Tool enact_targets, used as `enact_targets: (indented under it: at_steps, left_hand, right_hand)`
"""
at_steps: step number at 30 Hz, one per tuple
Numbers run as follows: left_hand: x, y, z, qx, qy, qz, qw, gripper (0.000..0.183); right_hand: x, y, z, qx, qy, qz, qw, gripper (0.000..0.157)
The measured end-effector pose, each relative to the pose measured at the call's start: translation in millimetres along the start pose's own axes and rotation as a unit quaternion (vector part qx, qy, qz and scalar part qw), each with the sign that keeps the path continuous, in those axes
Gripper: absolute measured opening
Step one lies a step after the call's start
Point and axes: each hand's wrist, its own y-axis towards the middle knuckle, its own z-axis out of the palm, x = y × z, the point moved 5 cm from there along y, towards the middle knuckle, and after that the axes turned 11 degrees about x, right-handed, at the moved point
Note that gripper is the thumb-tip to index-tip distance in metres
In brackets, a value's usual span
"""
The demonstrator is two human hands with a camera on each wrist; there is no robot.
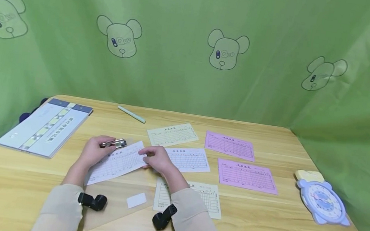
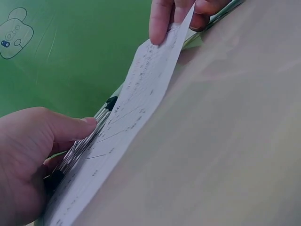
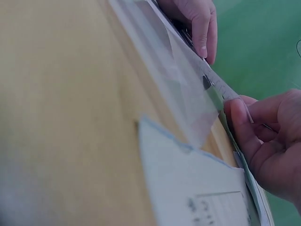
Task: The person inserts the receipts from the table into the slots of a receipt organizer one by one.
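A translucent clipboard (image 1: pixel 106 205) lies tilted on the table before me, with a white label near its lower edge. My left hand (image 1: pixel 94 151) grips its metal clip (image 1: pixel 114 143) at the top, thumb on the metal in the left wrist view. A white printed form (image 1: pixel 117 164) slants over the clipboard's upper part, one edge close by the clip (image 2: pixel 77 150). At the form's upper right corner, my right hand (image 1: pixel 158 159) pinches it between thumb and fingers, as the right wrist view shows. Part of a second white form (image 1: pixel 191 160) is hidden behind the right hand.
Pale green forms (image 1: pixel 172 134) lie behind and right of the hands, two purple forms (image 1: pixel 248 176) farther right. A pale pen (image 1: pixel 131 114) is near the back edge. At left sits a clipped booklet (image 1: pixel 46 126), at far right a blue toy-like clock (image 1: pixel 324 203) beside a yellow block (image 1: pixel 310 176).
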Motion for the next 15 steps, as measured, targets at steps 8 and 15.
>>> enact_targets:
  at_steps: [8, 15]
  left_hand:
    - [-3.6, 0.5, -0.6, 0.001, 0.019, -0.009, 0.9998, 0.036]
    - [-2.4, 0.0, -0.1, -0.004, 0.015, -0.024, 0.9996, 0.035]
  right_hand:
    - [-3.3, 2.5, 2.3, 0.004, 0.021, 0.013, 1.000, 0.026]
    - [-4.0, 3.3, 5.5, 0.015, 0.044, 0.019, 0.999, 0.029]
